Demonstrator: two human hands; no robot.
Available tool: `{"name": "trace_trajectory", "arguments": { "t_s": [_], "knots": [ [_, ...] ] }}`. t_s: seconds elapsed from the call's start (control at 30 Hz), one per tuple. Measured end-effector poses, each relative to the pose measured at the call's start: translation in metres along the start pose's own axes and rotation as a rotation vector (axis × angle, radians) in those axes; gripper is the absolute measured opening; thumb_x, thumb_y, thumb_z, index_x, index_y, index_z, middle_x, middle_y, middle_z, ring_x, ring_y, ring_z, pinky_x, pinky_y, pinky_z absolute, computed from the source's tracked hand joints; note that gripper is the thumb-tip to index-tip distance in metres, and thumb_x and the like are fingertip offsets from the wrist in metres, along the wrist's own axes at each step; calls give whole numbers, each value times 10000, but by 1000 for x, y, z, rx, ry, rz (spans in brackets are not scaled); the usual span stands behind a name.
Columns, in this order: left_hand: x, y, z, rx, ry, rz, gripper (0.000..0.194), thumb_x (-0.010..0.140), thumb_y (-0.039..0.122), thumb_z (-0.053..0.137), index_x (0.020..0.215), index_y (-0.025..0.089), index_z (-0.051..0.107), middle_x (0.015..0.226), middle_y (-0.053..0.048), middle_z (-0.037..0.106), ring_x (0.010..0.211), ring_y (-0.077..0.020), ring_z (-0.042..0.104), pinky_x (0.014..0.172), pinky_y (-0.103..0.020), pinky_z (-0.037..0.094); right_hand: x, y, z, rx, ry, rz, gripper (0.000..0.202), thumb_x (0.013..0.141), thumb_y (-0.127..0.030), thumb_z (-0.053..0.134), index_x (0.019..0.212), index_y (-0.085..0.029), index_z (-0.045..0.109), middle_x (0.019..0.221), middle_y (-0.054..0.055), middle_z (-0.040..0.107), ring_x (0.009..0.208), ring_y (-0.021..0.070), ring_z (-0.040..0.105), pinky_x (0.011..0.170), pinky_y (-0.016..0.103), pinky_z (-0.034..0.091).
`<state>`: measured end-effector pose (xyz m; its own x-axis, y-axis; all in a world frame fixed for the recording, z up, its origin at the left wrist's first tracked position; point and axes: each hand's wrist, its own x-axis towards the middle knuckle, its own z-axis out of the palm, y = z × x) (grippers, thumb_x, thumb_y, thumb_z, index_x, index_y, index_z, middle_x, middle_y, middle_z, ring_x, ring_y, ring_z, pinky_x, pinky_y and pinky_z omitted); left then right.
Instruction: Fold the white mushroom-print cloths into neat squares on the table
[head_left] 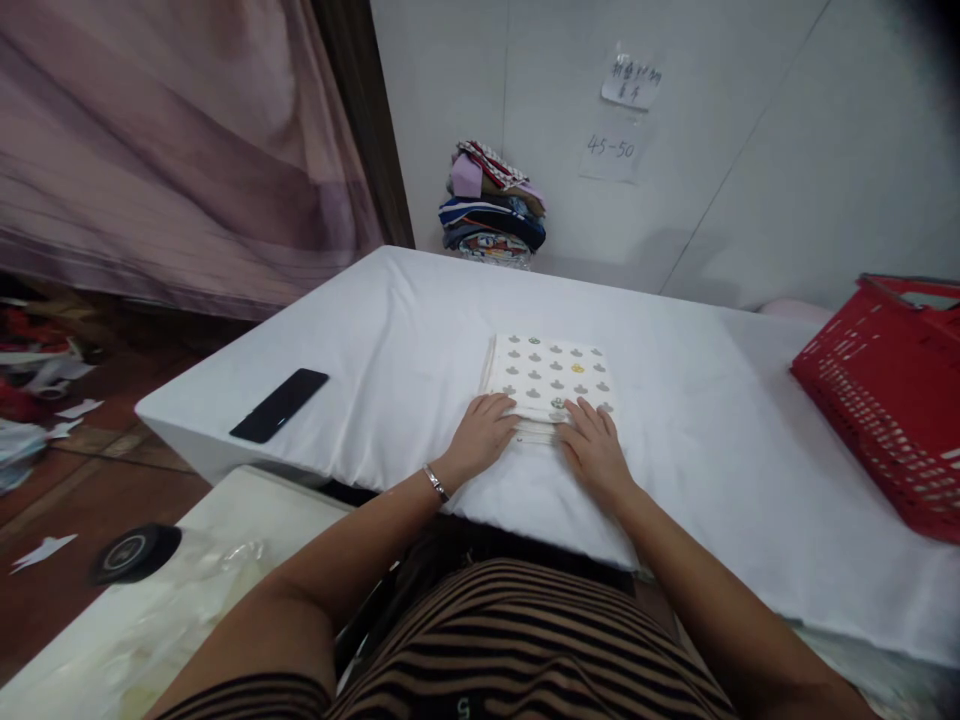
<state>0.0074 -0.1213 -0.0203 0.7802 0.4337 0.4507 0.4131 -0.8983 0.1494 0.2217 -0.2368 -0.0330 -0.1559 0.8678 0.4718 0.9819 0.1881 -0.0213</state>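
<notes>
A folded white cloth (555, 368) with rows of small grey prints, plus a few green and yellow ones, lies flat on the white-covered table (697, 420). Several layers show along its near edge. My left hand (484, 432) rests at the cloth's near left corner, fingers stretched over the edge. At the near right side, my right hand (594, 440) lies with its fingers spread on the cloth's top. Neither hand lifts the cloth.
A black phone (280, 405) lies on the table's left part. At right stands a red plastic basket (892, 400). Folded fabrics (491, 205) are piled beyond the far edge by the wall. A roll of tape (137, 553) and clear plastic (202, 580) sit on a lower white surface.
</notes>
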Motion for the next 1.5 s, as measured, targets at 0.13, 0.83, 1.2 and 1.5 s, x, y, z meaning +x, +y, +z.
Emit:
{"name": "trace_trajectory", "arguments": {
  "t_s": [0.13,0.83,1.2,1.5],
  "knots": [
    [5,4,-2,34,-16,-17,189,911,251,500,992,187,658,1231,-98,572,1201,-259,464,1008,-447,381,6,-5,3,-11,9,17,204,925,-216,466,1002,-181,653,1369,120,512,1327,294,371,1068,533,275],
    [10,-4,6,-92,-51,-38,140,854,204,585,955,213,681,1241,-75,572,1206,-246,467,1013,-453,377,15,-2,16,143,0,78,231,921,-184,437,887,-186,665,1340,92,547,1319,269,387,1048,519,316],
    [8,-10,4,-99,-85,9,176,880,271,558,1007,227,672,1259,-74,565,1201,-245,471,1001,-459,381,11,0,16,100,-7,-6,212,921,-232,468,942,-179,673,1324,114,557,1290,270,416,1020,486,353],
    [13,-9,3,1,-62,83,227,933,169,428,941,185,654,1239,-75,585,1214,-222,473,982,-427,400,17,1,18,53,15,-14,233,925,-163,432,911,-184,663,1291,102,585,1252,248,455,1000,451,368]
  ]
}}
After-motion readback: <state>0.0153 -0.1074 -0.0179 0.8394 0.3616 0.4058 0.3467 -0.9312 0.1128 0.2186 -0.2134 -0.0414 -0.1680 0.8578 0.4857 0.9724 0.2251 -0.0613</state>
